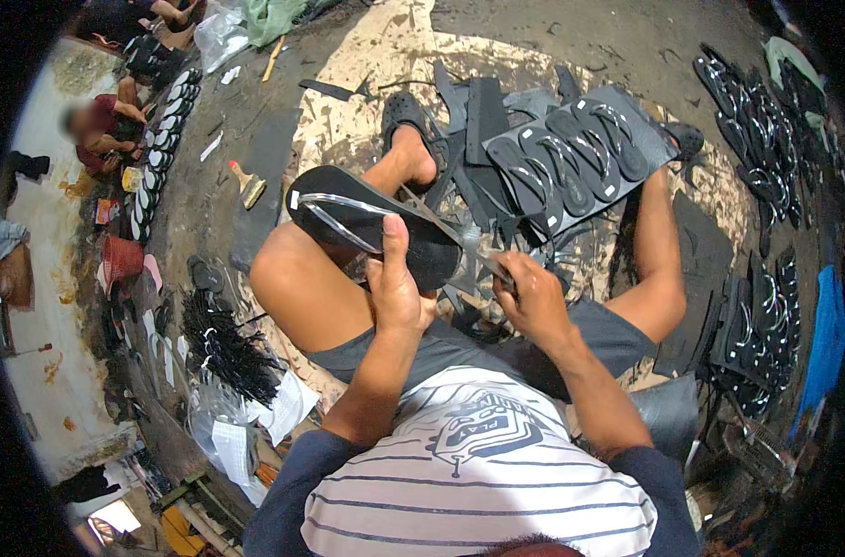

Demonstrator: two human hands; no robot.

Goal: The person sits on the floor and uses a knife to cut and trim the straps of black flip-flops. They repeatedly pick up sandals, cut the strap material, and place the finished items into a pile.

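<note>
My left hand (399, 288) grips a black flip-flop (432, 246) with shiny silver straps, its thumb pressed over the top of the sole. The flip-flop is tilted above my bent left leg, toe pointing up and left. My right hand (534, 299) is closed around a knife (494, 265). Its blade lies close to the heel end of the flip-flop; whether it touches the edge I cannot tell. A thin dark strip (424, 206) of material shows along the sole's far side. Beyond my hands, a black sheet (650, 148) bears several more silver-strapped flip-flops.
Black offcuts (485, 116) lie heaped between my legs. A paintbrush (247, 184) rests on the floor at left. Rows of flip-flops (770, 316) line the right side. Black straps (223, 339) are piled at lower left. Another person (107, 130) sits at far left beside a row of footwear.
</note>
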